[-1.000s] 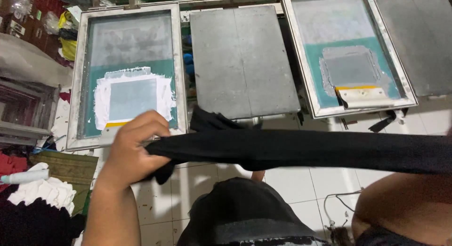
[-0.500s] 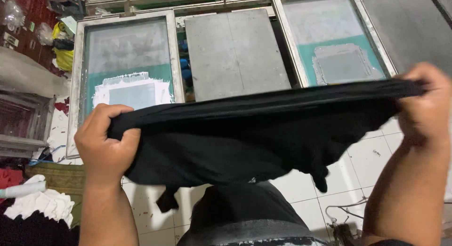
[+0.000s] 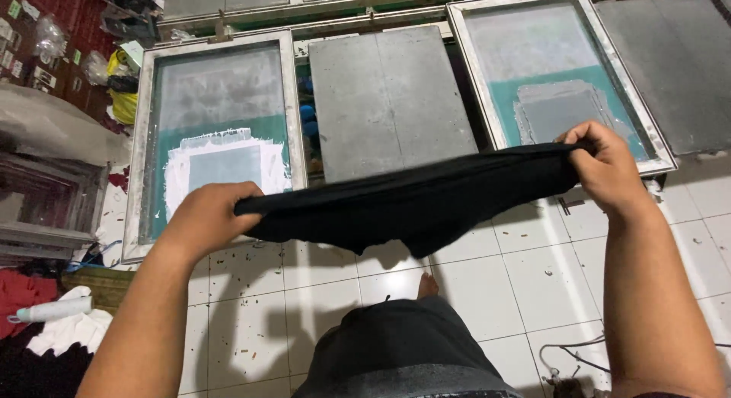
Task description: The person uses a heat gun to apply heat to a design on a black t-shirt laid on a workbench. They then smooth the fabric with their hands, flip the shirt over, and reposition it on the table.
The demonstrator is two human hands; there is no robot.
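A black garment [image 3: 403,200] hangs stretched between both hands, over the near edge of a bare grey printing board [image 3: 388,101]. My left hand [image 3: 209,219] grips its left end, and my right hand [image 3: 605,166] grips its right end a little higher. Left of the board lies a framed printing screen [image 3: 217,131] with white ink around a square opening. Another framed screen [image 3: 552,78], with a teal and grey mesh, lies to the right of the board, partly behind my right hand.
A white tiled floor [image 3: 304,291] spreads below the boards, with my dark shorts and a bare foot [image 3: 428,285] at the bottom centre. Rags and a white bottle [image 3: 49,310] lie at the lower left. Another grey board [image 3: 678,63] sits at the far right. Cables [image 3: 567,352] trail lower right.
The garment went from a thin strip in my left hand to a wide spread between both hands, then was lifted forward over the grey board's near edge.
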